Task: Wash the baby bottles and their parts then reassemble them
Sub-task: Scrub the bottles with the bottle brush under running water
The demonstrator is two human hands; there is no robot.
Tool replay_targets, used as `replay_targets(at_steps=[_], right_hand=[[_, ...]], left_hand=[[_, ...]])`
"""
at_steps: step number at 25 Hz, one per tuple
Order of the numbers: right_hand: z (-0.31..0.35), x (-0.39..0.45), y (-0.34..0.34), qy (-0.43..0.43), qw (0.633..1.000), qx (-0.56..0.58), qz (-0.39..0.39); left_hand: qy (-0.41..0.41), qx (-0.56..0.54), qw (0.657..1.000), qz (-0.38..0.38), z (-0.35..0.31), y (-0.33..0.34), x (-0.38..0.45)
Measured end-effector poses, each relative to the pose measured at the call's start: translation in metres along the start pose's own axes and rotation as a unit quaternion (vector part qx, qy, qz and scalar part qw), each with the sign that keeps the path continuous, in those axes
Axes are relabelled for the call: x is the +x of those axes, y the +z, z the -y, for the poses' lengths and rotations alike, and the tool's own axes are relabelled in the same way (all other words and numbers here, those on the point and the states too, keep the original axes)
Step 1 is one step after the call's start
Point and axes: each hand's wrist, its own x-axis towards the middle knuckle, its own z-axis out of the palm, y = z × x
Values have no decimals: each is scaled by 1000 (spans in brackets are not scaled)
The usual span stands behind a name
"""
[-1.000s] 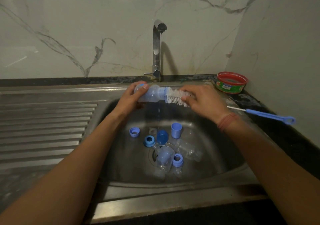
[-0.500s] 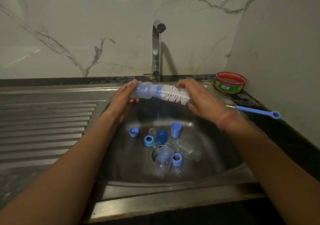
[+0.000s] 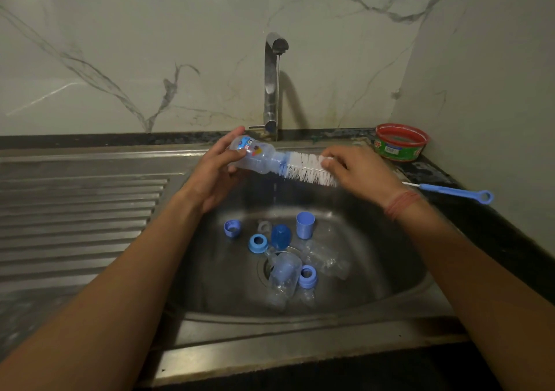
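Marble wall (image 3: 150,45) veined in grey rises behind your steel sink (image 3: 300,339), whose ribbed draining board (image 3: 75,225) runs off to your left. A chrome tap (image 3: 271,84) stands at the back of the basin, and a thin stream of water falls from its spout. Your two bare forearms reach in from the lower corners and meet over the basin. Your left hand (image 3: 216,165) grips a clear baby bottle (image 3: 255,157) by its base end, fingers and thumb curled round it, the bottle lying almost level with its neck toward your right. Your right hand (image 3: 357,171) is closed round a bottle brush (image 3: 309,168), whose white bristles are partly pushed into the bottle's neck; its blue handle (image 3: 456,192) sticks out past your wrist, over the dark counter. Red threads circle that wrist. A red and green tub (image 3: 401,144) sits in the back right corner of the counter. Down in the basin, near the drain, lie two more clear bottles (image 3: 282,279), tipped on their sides and close together. Around them are the small parts: a light blue cap (image 3: 304,225) standing upright, a darker blue cap (image 3: 280,236) just beside it, and three blue screw rings (image 3: 258,243), one resting against the bottles
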Motion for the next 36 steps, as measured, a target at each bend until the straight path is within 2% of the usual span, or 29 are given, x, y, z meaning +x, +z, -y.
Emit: replay_targets(at_steps=[2, 6, 9, 11, 16, 19, 21, 24, 27, 29, 31, 33, 36], right_hand=[[-1, -3, 0, -19, 999, -32, -21], [3, -8, 4, -114, 984, -128, -41], [10, -7, 1, -100, 985, -131, -52], [14, -8, 0, -57, 994, -96, -17], [12, -4, -1, 60, 997, 37, 43], [13, -3, -3, 71, 990, 92, 75], [14, -5, -4, 60, 991, 88, 77], [17, -8, -4, 20, 999, -30, 10], [22, -12, -3, -76, 981, -159, -79], [26, -13, -3, -120, 970, -181, -108], [29, -13, -4, -96, 979, -150, -94], [27, -10, -5, -27, 997, -48, -52], [20, -3, -6, 63, 992, 110, 15]], left_hand=[[-3, 56, 998, -30, 2, 3, -1], [-57, 163, 981, -84, 13, 5, -4], [-89, 189, 971, -118, 13, 10, -6], [-85, 166, 975, -117, 12, 9, -6], [-57, 30, 997, -39, 8, 5, -3], [-28, -31, 999, -13, 5, 2, 0], [-31, -9, 999, -34, 5, 4, -2], [-40, 51, 996, -58, 7, 6, -3], [-65, 80, 992, -74, 8, 5, -4], [-73, 92, 988, -99, 7, 6, -5], [-69, 97, 987, -105, 8, 6, -6], [-60, 86, 991, -83, 8, 7, -5], [-28, 39, 998, -51, 7, 8, -2]])
